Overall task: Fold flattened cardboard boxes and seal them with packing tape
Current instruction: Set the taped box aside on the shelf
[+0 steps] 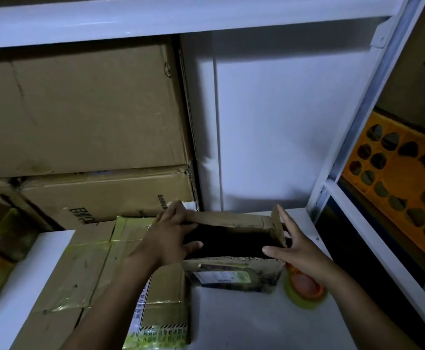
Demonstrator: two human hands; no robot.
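While we stand at the white shelf (244,322) in a dim room, big brown boxes (80,109) sit behind our small open box (231,267) on it. Our left hand (172,234) grips its left end; our right hand (301,250) lays straight fingers (285,219) on its right flap (277,229).

The box (231,271) fills the gap between left fingers (173,210) and right fingers (285,219). Cartons (80,109) block behind the left; a tape roll (307,286) lies below the right; there is room over the counter (231,322) nearer.
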